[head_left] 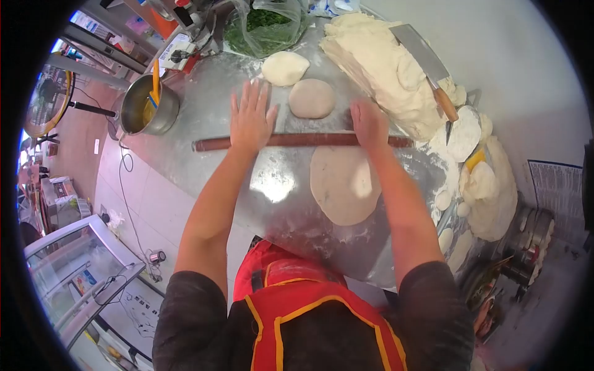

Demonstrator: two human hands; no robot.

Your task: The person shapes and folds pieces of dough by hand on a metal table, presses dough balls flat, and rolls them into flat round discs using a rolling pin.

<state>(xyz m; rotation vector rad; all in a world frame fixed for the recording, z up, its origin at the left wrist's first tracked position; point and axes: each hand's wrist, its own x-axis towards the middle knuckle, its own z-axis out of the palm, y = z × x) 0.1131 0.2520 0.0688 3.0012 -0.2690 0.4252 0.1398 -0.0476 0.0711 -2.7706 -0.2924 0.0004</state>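
Note:
A long brown rolling pin [303, 140] lies across the metal table, over the top edge of a flattened round of dough [343, 185]. My left hand [252, 117] rests flat on the pin's left part with its fingers stretched out. Toward the pin's right end, my right hand [371, 123] is closed over it, fingers curled. Beyond the pin, between my hands, sits a thick dough disc [312, 98], and a paler dough piece [285, 68] lies just behind it.
A large dough mass [387, 68] with a cleaver [424, 55] on it fills the back right. A pot [148, 105] stands at the left edge, a bag of chopped greens [265, 28] at the back. More dough [492, 191] lies at the right edge.

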